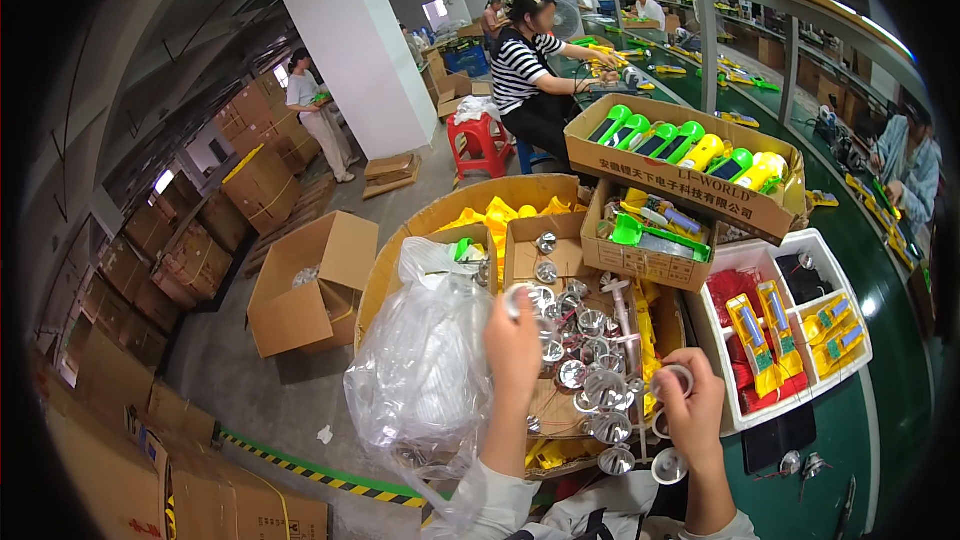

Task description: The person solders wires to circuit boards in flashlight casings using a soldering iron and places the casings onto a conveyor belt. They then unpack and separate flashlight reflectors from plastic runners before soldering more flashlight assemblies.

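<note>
My left hand (pixel 513 345) is raised over the open carton, its fingers closed on a pale ring-shaped piece (pixel 517 301). To the right, my right hand (pixel 692 402) pinches a clear round piece with a pale rim (pixel 684 376). Below that hand is another pale-rimmed round piece (pixel 669 466); whether it touches the hand I cannot tell. Between my hands, shiny silver reflector cups (pixel 606 390) with thin wires lie in a loose heap on cardboard. A clear plastic bag (pixel 420 370) bulges beside my left forearm.
Yellow casings fill part of the large carton (pixel 390 258). Beyond it, a box of green and yellow lamps (pixel 690 180) sits above a smaller parts box (pixel 645 258). A white foam tray (pixel 855 365) with yellow parts stands right, on the green bench (pixel 845 450). A co-worker (pixel 530 70) sits ahead.
</note>
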Demonstrator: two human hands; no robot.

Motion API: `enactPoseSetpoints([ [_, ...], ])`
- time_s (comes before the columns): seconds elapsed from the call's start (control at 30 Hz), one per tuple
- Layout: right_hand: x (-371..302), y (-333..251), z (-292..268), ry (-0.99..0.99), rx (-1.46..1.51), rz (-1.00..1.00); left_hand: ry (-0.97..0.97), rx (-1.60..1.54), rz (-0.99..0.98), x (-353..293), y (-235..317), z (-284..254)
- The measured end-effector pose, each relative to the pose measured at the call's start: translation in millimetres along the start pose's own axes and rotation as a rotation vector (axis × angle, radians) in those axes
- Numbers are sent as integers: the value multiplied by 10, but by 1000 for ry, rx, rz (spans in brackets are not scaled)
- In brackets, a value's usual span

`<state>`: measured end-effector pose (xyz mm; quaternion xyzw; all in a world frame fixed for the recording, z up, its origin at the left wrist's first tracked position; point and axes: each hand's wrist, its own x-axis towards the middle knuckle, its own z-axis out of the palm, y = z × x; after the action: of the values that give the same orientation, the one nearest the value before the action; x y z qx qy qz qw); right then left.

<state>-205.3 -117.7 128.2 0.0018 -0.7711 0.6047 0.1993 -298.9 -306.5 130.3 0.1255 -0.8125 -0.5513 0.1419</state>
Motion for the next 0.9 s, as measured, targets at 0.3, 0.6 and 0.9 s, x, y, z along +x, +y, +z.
enactPoseSetpoints([
  [0.3, 97, 111, 157, 149, 120, -18, -659, -582, 85, -660, -257, 220],
  [0.6, 71, 256, 345, -188, 416, 116, -880, -816, -479, -640, -341, 131],
  [0.9, -73, -247, 116, -69, -228, -188, -348, -664, -72, -894, -252, 57],
])
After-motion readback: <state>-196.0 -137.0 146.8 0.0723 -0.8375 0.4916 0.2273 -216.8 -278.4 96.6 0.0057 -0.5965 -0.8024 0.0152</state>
